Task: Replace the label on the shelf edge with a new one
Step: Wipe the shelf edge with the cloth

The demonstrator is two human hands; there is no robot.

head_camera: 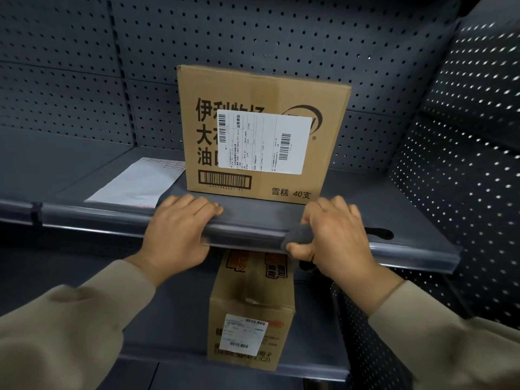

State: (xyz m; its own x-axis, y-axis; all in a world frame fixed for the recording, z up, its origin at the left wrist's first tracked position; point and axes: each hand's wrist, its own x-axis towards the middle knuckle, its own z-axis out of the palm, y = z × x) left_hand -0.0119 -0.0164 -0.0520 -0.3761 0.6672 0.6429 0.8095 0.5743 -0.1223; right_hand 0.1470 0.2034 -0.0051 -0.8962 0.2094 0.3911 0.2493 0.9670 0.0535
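The grey shelf's front edge carries a clear plastic label strip [112, 218] that runs from left to right. My left hand [180, 235] clasps this edge, fingers over the top and thumb underneath. Further right, my right hand [337, 237] presses a folded grey cloth [299, 235] against the strip. A dark shape [378, 233] shows on the strip just right of that hand. A white paper sheet [135, 181] with red print lies flat on the shelf at the left. No paper label shows in the visible stretch of strip.
A large cardboard box [270, 88] with a white shipping label stands on the shelf right behind my hands. A smaller cardboard box [247, 294] stands on the lower shelf [168, 319] below them. Perforated grey panels form the back and the right side wall [464, 164].
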